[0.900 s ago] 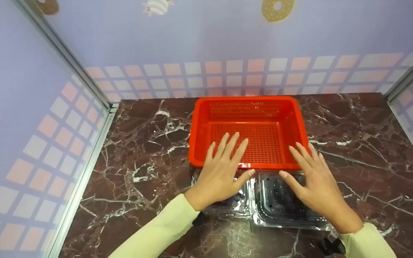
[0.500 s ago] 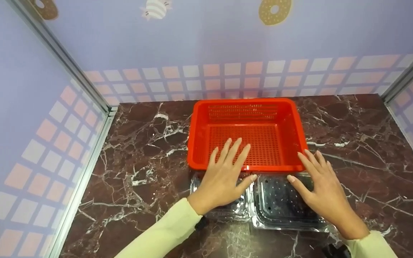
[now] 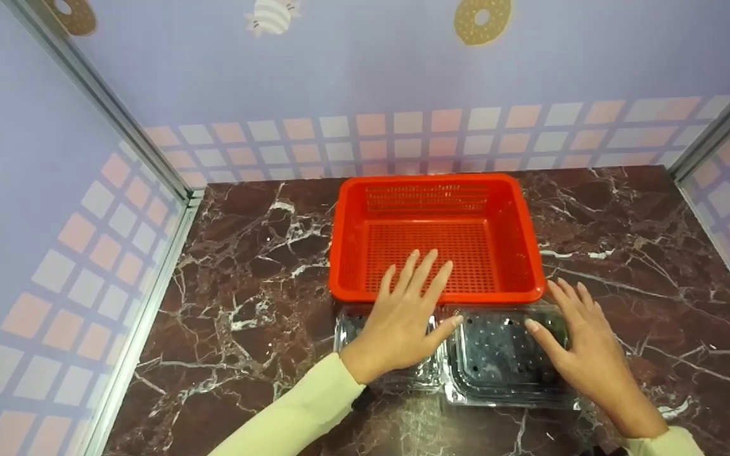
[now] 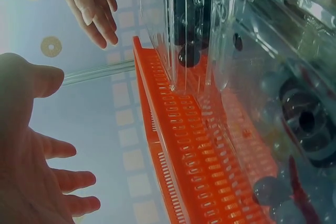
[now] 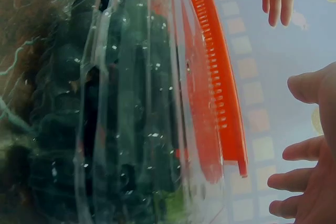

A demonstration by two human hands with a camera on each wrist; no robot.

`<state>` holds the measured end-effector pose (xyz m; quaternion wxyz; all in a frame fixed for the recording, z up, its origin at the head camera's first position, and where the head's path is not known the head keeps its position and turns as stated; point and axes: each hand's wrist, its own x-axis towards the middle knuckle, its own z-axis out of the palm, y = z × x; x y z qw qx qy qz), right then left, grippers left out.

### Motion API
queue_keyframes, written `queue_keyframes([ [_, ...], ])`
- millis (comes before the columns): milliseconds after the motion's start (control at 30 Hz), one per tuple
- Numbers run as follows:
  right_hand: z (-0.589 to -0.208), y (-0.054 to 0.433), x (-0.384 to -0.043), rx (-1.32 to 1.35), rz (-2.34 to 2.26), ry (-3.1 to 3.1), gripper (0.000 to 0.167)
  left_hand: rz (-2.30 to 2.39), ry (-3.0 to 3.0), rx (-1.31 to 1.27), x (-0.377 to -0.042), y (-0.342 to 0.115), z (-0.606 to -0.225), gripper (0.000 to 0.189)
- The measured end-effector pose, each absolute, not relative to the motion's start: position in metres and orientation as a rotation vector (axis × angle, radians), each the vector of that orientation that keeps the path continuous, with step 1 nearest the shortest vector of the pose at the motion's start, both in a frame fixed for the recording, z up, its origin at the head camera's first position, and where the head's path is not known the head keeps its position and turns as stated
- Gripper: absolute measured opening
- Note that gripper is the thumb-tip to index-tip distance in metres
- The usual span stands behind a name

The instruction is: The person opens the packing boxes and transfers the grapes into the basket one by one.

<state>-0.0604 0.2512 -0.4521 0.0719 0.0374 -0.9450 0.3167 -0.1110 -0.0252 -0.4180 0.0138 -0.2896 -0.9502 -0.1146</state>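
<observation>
My left hand [image 3: 403, 323] hovers with spread, straight fingers above a clear plastic clamshell box [image 3: 419, 377], its fingertips overlapping the near part of a red basket [image 3: 460, 244] in the head view. Through that box's wall [image 4: 236, 108], dark round fruit shows in the left wrist view. A second clamshell box [image 3: 504, 354] lies to its right, also with dark contents and a bit of green. My right hand [image 3: 587, 354] is held over this box's right side, fingers extended and thumb apart. Neither hand holds anything. The left hand hides much of the left box.
The slotted basket stands behind the boxes, near the back wall [image 3: 403, 82]. A dark red marbled tabletop [image 3: 251, 272] lies beneath everything. Wall panels [image 3: 54, 240] with metal corner posts enclose the left and right sides.
Both hands have shifted to the right and a little towards me, so the right fingers no longer overlap the basket's interior and more of the right box shows. Basket and boxes stay put.
</observation>
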Motion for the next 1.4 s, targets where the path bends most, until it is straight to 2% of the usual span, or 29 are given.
queue_keyframes([
  [1400, -0.485, 0.285, -0.029, -0.145, 1.088, -2.886, 0.075, -0.338, -2.978, -0.965, -0.103, -0.013, -0.424, 0.077],
])
